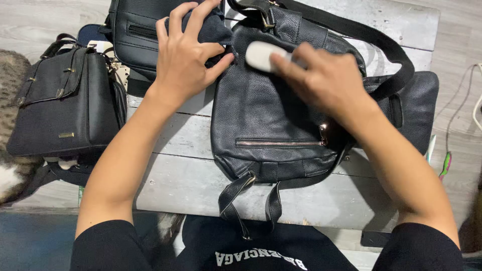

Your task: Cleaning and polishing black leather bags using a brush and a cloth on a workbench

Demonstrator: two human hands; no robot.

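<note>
A black leather sling bag (pixel 271 118) with a metal zip and a wide black strap (pixel 369 40) lies flat on a worn whitish wooden table (pixel 191 180). My right hand (pixel 326 75) presses a small white oblong object (pixel 262 55) against the bag's upper part. My left hand (pixel 188 57) lies spread, fingers apart, on a dark cloth (pixel 213 29) at the bag's upper left edge, holding it down.
A black flap handbag (pixel 63 103) stands at the left. Another black bag (pixel 135 30) lies at the back, and a further black piece (pixel 419 108) lies under the sling bag at the right. A cable (pixel 476 110) runs along the floor at the right.
</note>
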